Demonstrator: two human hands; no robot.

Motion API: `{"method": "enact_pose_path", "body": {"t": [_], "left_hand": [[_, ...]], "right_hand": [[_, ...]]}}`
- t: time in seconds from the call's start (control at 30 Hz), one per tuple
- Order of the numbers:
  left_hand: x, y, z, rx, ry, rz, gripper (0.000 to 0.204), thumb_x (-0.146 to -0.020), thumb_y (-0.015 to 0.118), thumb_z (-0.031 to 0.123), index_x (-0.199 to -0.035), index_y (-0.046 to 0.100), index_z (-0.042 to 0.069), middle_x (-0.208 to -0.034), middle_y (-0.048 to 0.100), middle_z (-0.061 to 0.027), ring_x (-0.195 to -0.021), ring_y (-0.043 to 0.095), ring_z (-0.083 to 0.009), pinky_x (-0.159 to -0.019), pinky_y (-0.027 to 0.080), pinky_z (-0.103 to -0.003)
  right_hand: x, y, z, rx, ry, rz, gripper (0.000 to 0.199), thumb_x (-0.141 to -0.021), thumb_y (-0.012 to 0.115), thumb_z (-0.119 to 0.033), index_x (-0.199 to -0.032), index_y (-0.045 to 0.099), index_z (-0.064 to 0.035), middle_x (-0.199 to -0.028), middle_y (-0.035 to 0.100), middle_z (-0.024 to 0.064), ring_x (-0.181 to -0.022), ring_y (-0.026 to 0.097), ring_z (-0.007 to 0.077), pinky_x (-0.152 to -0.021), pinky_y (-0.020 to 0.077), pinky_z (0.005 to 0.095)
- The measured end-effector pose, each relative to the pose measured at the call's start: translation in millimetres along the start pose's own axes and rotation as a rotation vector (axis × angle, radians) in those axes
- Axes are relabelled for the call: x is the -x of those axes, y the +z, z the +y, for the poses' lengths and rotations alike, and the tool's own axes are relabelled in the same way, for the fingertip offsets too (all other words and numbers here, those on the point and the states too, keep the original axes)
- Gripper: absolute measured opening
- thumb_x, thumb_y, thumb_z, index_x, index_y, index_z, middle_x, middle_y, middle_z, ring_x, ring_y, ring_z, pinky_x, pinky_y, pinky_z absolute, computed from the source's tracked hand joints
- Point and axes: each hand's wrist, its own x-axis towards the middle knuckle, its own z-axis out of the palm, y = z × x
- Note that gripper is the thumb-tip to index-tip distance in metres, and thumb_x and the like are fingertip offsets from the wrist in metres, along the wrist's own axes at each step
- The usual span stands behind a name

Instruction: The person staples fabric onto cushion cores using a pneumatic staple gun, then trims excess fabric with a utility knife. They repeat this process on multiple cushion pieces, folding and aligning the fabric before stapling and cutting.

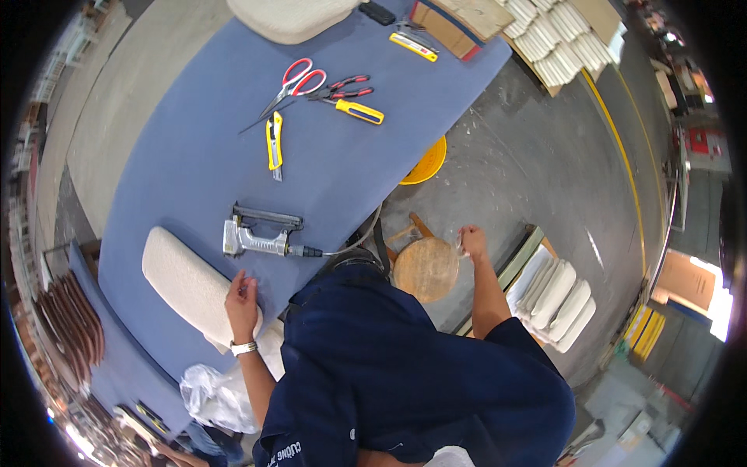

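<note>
My left hand [243, 302], with a pale band at the wrist, is over the right end of a cream upholstered pad [185, 274] on the blue-grey table. Its fingers are loosely bent and apart, holding nothing I can see. Just beyond it lies a silver pneumatic staple gun [263, 237], joined to an air hose. Off to the right, away from the table, my right hand [472, 242] is raised beside a round wooden stool [426, 272]. Its fingers are curled together near something small and pale that I cannot make out.
On the blue-grey table [183, 167] lie red-handled scissors [299, 79], pliers [342, 87], a yellow screwdriver [359, 111] and a yellow utility knife [274, 142]. A yellow basket [426, 162] stands by the edge. Several cream pads [556, 300] are stacked at right; a plastic bag [218, 398] hangs lower left.
</note>
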Motion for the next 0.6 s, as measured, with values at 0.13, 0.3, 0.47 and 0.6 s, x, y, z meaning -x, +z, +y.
{"method": "enact_pose_path", "body": {"t": [0.13,0.3,0.47,0.6], "left_hand": [[40.4,-13.7,-17.7,-0.015,-0.227,0.117,0.043,-0.100,0.068,0.024,-0.137,0.065,0.003,-0.112,0.076,-0.0155,-0.094,0.073,-0.0234,-0.082,0.057,-0.035],[90.3,-6.4,-47.3,0.034,-0.325,0.265,0.044,-0.101,0.067,0.027,-0.137,0.065,0.002,-0.115,0.075,-0.0164,-0.098,0.073,-0.0240,-0.084,0.057,-0.036],[95.9,-13.4,-33.1,-0.006,-0.390,0.221,0.048,-0.100,0.068,0.031,-0.137,0.064,0.001,-0.117,0.075,-0.0186,-0.104,0.072,-0.0264,-0.088,0.057,-0.037],[125.1,-6.4,-28.6,0.031,-0.500,0.236,0.046,-0.101,0.067,0.030,-0.137,0.065,0.001,-0.114,0.076,-0.0170,-0.102,0.073,-0.0244,-0.087,0.057,-0.035]], "right_hand": [[-52.8,-14.6,-57.8,-0.144,0.010,0.059,0.025,-0.099,0.054,-0.015,-0.097,0.071,0.0030,-0.070,0.067,0.0110,-0.058,0.066,0.0203,-0.054,0.0507,0.0349],[-118.7,-2.6,-111.6,-0.190,-0.114,0.086,0.024,-0.099,0.055,-0.014,-0.107,0.069,0.0043,-0.084,0.070,0.0147,-0.066,0.070,0.0230,-0.062,0.0535,0.0369],[-158.9,13.5,-123.1,0.047,-0.300,0.202,0.032,-0.098,0.058,-0.018,-0.122,0.067,0.0013,-0.093,0.071,0.0085,-0.078,0.072,0.0210,-0.063,0.0526,0.0352],[-103.6,58.9,-159.3,-0.061,-0.154,-0.235,0.028,-0.097,0.061,-0.021,-0.117,0.068,-0.0032,-0.088,0.068,0.0044,-0.072,0.067,0.0170,-0.058,0.0498,0.0310]]}}
